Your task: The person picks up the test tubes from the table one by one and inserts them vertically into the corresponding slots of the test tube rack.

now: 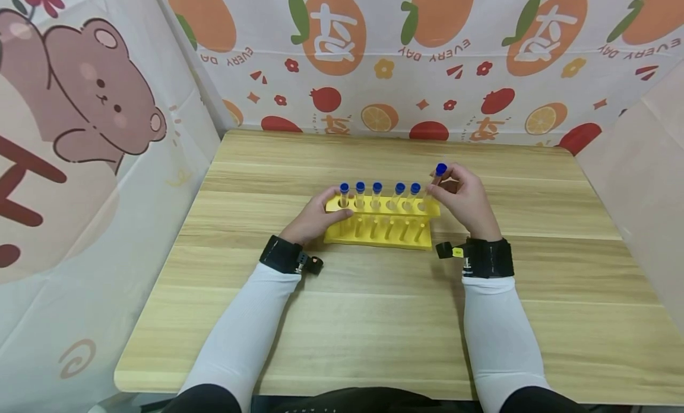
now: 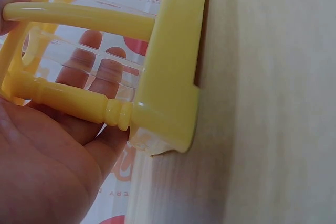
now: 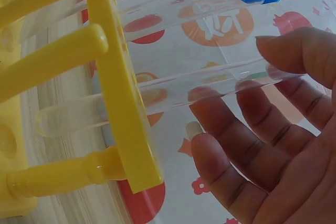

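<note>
A yellow test tube rack (image 1: 374, 242) stands on the table, with several clear, blue-capped test tubes (image 1: 376, 193) upright in a row. My left hand (image 1: 312, 218) grips the rack's left end, thumb in front and fingers behind. In the left wrist view, those fingers (image 2: 79, 61) show past the rack's end post (image 2: 73, 103). At the right end, my right hand (image 1: 467, 199) pinches another test tube (image 3: 68, 116) by its upper part, below the blue cap (image 1: 440, 170). This tube tilts right, and its rounded lower end passes through the rack's top plate (image 3: 126, 103).
The wood-grain table (image 1: 363, 318) extends around the rack on every side. Behind it hangs a fruit-print cloth (image 1: 385, 92), and a bear-print cloth (image 1: 107, 104) covers the left side. Each wrist carries a black strap (image 1: 488, 259) with a small camera.
</note>
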Demonstrator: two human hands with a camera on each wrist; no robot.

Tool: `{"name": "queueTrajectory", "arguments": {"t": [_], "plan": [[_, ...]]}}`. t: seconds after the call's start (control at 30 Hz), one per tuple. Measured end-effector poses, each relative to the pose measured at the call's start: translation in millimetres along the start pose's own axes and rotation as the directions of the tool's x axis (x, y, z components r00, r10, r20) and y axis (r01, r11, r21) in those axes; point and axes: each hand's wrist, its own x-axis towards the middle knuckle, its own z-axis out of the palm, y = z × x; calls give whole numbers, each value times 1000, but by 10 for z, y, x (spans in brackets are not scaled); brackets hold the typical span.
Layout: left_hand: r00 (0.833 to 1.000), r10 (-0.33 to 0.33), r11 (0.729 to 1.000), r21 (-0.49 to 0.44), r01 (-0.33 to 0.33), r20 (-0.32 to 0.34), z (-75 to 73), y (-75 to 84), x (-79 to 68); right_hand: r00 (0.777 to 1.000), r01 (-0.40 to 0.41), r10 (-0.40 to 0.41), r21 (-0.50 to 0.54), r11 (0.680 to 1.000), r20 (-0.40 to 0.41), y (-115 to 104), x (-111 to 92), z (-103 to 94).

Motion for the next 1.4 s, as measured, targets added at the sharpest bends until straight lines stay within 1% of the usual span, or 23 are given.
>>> {"name": "queueTrajectory", "arguments": {"t": [0.13,0.27,0.5,0.73,0.87,0.9,1.1,1.13,1.4], "plan": [[1000,6,1000,-3,-6,-2,1,1,-1,1000,9,-9,-37,999,-3,-1,-2,-2],[1000,13,1000,-9,-13,0,2,5,-4,1000,16,-16,-42,999,4,5,-1,-5],[1000,-8,1000,-24,9,5,-1,-7,3,999,14,-12,-53,999,39,-1,-7,-17],[1000,-11,1000,-27,11,-7,-11,-235,133,996,16,-9,-70,997,91,-22,-10,-20],[1000,13,1000,-20,-13,-11,-14,-274,141,994,21,-12,-76,997,110,-18,0,-20],[1000,17,1000,-16,-17,-12,-15,-276,138,993,17,-8,-78,997,115,-59,-13,-20],[1000,-6,1000,-22,6,3,-11,-41,28,989,0,13,-92,996,145,-321,-96,-18],[1000,-8,1000,-21,8,4,-9,2,10,989,1,13,-93,996,149,-321,-95,-20],[1000,-3,1000,-8,3,3,-9,32,0,987,-4,20,-101,995,159,-308,-78,-28]]}}
